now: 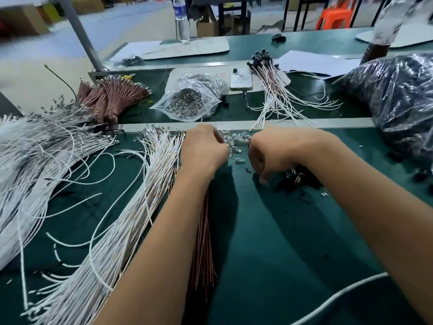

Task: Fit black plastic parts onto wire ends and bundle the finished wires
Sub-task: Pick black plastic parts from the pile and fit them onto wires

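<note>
1. The counter (pixel 269 242) wore a dark green, matte mat, edged at the far side by a pale metal strip.
2. The left hand (pixel 203 148) lay knuckles-up with fingers curled at a scatter of small clear glassy bulbs (pixel 236 140); whether its grip pinched one could not be told.
3. The right hand (pixel 267 156) was curled, thumb pointing down toward the mat; what its grip held, if anything, was hidden.
4. A heap of small black plastic parts (pixel 297 179) lay just under the right wrist.
5. Thin white wires (pixel 131 207) fanned in a long loose sheaf left of the left forearm, with reddish-brown wires (pixel 203 242) beside them partly under that arm.
6. A tangled mass of white wires (pixel 35 146) filled the far left.
7. Tied bundles of brown wires (pixel 112 97) rested beyond the strip.
8. A crinkled clear zip bag (pixel 187 99) held more shiny bulbs.
9. Finished wires with black caps (pixel 276 83) splayed beside a white phone (pixel 241 78).
10. A glossy dark plastic sack (pixel 398 102) bulged at the right.
11. A clear water bottle (pixel 181 19) stood upright farther back.
</note>
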Motion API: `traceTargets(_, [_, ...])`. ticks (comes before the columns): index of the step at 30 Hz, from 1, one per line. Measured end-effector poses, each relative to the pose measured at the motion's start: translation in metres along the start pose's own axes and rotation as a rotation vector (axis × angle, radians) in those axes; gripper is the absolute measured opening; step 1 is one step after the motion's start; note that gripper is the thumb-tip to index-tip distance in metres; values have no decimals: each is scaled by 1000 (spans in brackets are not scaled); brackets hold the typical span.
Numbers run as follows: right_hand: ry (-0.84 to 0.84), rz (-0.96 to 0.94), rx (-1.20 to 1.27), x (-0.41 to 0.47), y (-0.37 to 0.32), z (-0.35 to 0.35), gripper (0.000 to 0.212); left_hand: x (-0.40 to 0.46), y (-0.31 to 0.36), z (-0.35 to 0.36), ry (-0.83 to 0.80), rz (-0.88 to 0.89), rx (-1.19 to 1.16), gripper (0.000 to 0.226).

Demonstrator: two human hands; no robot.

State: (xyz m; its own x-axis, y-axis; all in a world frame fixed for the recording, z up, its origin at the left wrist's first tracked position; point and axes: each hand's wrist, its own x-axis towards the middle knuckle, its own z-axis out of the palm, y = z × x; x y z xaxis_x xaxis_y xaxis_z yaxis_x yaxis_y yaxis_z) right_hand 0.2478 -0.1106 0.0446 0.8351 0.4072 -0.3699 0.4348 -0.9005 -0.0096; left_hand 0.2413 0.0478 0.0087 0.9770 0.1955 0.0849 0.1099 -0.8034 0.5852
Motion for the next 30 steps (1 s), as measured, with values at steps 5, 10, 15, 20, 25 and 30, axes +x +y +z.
traceTargets(5, [-214, -44, -151, -11, 10, 0, 33, -13, 10, 18, -3, 15, -142, 7])
traceTargets(10, [-104, -111, -46, -12, 26, 0, 26, -24, 22, 25, -123, -19, -339, 15])
traceTargets(15, [399, -106, 1130, -5, 27, 4, 17, -32, 17, -5, -374, -169, -932, 32])
traceTargets(20, [402, -48, 1417, 6, -8, 14, 21, -39, 6, -25, -182, -87, -896, 21])
traceTargets(25, [289, 9, 1105, 8, -36, 15, 39, -33, -31, -43, 97, -204, -691, 14])
traceTargets(30, [180, 54, 575, 7, -88, 34, 32, -32, -51, -45, 277, -233, -634, 11])
